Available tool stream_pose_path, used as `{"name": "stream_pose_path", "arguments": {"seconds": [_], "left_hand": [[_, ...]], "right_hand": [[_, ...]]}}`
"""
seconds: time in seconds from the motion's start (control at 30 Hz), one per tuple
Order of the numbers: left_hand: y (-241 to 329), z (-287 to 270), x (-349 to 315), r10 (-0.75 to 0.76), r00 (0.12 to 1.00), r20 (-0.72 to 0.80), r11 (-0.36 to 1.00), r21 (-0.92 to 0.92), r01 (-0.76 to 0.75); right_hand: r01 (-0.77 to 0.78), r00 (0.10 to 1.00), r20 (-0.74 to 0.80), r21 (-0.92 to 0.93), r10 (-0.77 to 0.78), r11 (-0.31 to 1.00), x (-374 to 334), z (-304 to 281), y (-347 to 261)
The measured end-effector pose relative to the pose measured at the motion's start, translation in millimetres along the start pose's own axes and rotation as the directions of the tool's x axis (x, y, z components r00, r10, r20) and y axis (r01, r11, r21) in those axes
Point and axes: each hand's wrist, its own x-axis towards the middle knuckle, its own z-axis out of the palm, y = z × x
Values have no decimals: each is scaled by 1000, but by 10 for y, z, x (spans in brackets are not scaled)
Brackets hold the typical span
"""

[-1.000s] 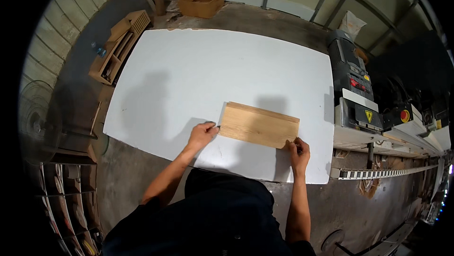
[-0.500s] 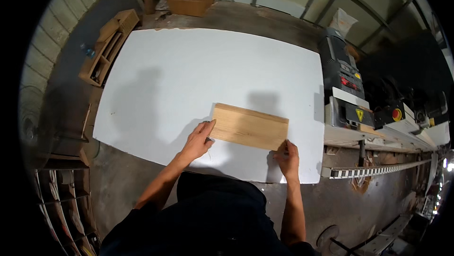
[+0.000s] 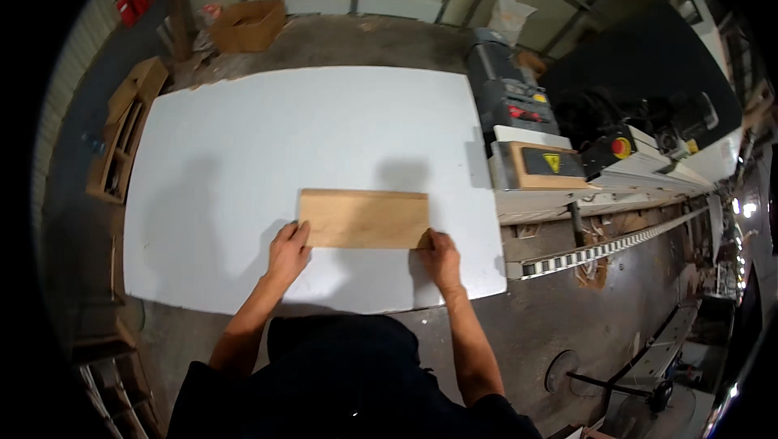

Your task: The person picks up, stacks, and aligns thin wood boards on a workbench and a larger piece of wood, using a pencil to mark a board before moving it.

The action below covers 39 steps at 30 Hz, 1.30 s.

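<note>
1. Wooden board (image 3: pixel 364 218), pale and rectangular, lies flat on the big white sheet (image 3: pixel 243 163) that covers the work surface. It sits near the front edge of the sheet, a little right of the middle, with its long side running left to right.

2. In the head view, the left hand (image 3: pixel 288 250) rests at the lower left corner of the board. The fingers (image 3: pixel 301 231) are spread only a little and lie flat, with the tips touching the left end of the wood. The hand is open; it does not close around anything.

3. The right hand (image 3: pixel 442 258) is at the lower right corner of the board. Its fingers are slightly bent and close together, and the tips press on the front edge of the wood. I cannot tell if the thumb goes under the board.

4. Both forearms come up from the lower edge of the picture, over a dark garment (image 3: pixel 340 382).

5. To the right of the sheet stands a grey machine (image 3: pixel 519 127) with a yellow warning label and a red round button (image 3: pixel 621 147) close by. A long rail with a black and white scale (image 3: pixel 600 248) runs away to the right.

6. At the far side, a cardboard box (image 3: pixel 247 24) stands on the floor, and a wooden frame (image 3: pixel 126 127) lies to the left of the sheet.
</note>
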Motion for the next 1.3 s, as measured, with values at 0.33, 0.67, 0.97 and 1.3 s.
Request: {"name": "stream_pose_path", "arguments": {"seconds": [0.33, 0.67, 0.97, 1.3], "left_hand": [[48, -117, 39, -95, 989, 112, 995, 23, 93], [654, -261, 272, -24, 999, 42, 991, -131, 29], [1008, 197, 541, 37, 946, 323, 743, -642, 191], [1107, 257, 621, -227, 835, 501, -79, -864, 497]], "right_hand": [[-123, 984, 134, 46, 116, 991, 70, -104, -75], [-186, 690, 290, 956, 663, -225, 1311, -411, 759], [-237, 640, 268, 960, 720, -146, 869, -62, 217], [-499, 726, 386, 865, 569, 49, 58, 198, -1191]]}}
